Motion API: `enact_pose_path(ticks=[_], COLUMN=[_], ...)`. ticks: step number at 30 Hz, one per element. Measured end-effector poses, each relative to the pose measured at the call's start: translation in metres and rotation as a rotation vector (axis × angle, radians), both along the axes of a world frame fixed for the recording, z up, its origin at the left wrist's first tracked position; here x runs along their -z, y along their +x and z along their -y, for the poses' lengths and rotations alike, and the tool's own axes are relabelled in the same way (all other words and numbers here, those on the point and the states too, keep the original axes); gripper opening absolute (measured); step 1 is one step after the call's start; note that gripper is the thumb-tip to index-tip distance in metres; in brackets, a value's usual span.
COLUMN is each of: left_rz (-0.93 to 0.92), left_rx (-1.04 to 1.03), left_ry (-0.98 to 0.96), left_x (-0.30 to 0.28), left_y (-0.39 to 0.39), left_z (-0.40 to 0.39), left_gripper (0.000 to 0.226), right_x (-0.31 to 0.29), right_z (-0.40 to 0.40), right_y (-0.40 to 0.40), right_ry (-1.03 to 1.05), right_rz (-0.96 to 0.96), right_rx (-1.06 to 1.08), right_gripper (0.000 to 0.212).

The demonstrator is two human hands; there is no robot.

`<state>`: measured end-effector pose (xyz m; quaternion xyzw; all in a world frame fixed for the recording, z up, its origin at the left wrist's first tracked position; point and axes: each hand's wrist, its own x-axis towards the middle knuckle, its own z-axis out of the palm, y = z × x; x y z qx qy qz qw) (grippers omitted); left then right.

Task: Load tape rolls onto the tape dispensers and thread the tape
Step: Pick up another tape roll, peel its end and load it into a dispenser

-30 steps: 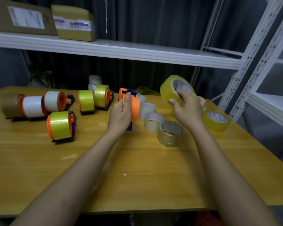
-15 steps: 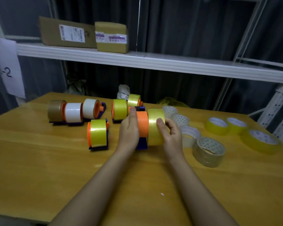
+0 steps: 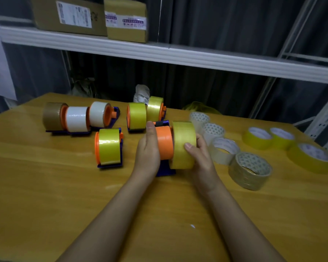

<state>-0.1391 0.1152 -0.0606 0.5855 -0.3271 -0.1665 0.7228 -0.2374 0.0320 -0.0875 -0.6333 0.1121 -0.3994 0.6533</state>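
Yellow roll caught at the mouth of the orange hub, mid-table, gripped round its rim by right hand. Dispenser steadied by left hand, fingers curled round the hub's far side. Best pushed square and fully home, base kept flat. Two labelled boxes shelved above, both closed, contents unseen. Six dispensers seemingly loaded; spare rolls lined up at right.

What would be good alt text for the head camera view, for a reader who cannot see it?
A person's right hand pushes a yellow tape roll onto the orange hub of a blue dispenser that the left hand steadies on a wooden table. Six loaded dispensers stand behind and to the left; loose rolls lie to the right.
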Motion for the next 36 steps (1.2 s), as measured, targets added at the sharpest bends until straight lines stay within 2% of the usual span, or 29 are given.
enact_pose_path(ticks=[5,8,10,12,15,17,19,21,24,27,30,31,34,36], left_rz=[0.076,0.065,0.034,-0.015,-0.085,-0.112,-0.143,-0.142,-0.147,-0.079,0.029,0.068,0.119,0.164], left_rx=[0.137,0.139,0.083,0.017,-0.005,-0.023,-0.054,-0.056,-0.046,-0.062,-0.078,-0.079,-0.046,0.02], left_ry=[0.062,0.081,0.078,0.085,0.078,0.084,0.073,0.067,0.081,0.091,0.08,0.071,0.016,-0.009], left_x=[0.006,0.003,0.0,0.0,0.002,0.0,-0.002,-0.002,-0.001,0.001,0.005,0.006,0.009,0.012], left_y=[-0.004,-0.004,-0.003,-0.001,0.001,0.001,0.002,0.003,0.002,0.002,0.001,0.0,-0.004,-0.007], left_z=[0.002,0.001,0.0,0.0,-0.003,-0.003,-0.002,0.0,0.001,0.001,0.001,0.002,0.001,0.001], left_gripper=[0.067,0.066,0.06,0.054,0.06,0.062,0.046,0.038,0.039,0.047,0.052,0.053,0.051,0.053], right_x=[0.0,0.001,0.005,0.006,0.003,0.003,0.005,0.005,0.006,0.005,0.008,0.007,0.004,-0.002], right_z=[-0.006,-0.01,-0.011,-0.015,-0.02,-0.023,-0.027,-0.027,-0.026,-0.027,-0.024,-0.024,-0.02,-0.017], right_y=[0.001,0.0,-0.001,-0.003,-0.003,-0.003,0.0,0.002,0.002,0.001,0.003,0.004,0.007,0.004], right_ry=[-0.016,-0.056,-0.048,-0.072,-0.173,-0.247,-0.339,-0.386,-0.384,-0.303,-0.134,-0.071,0.218,0.378], right_rz=[-0.007,-0.083,-0.141,-0.204,-0.239,-0.215,-0.225,-0.224,-0.259,-0.231,-0.142,-0.128,-0.016,0.09], right_rx=[0.071,0.105,0.092,0.076,0.114,0.137,0.181,0.201,0.204,0.195,0.146,0.138,0.158,0.13], right_gripper=[0.033,0.043,0.029,0.027,0.02,0.036,0.067,0.074,0.089,0.09,0.055,0.05,0.064,0.046])
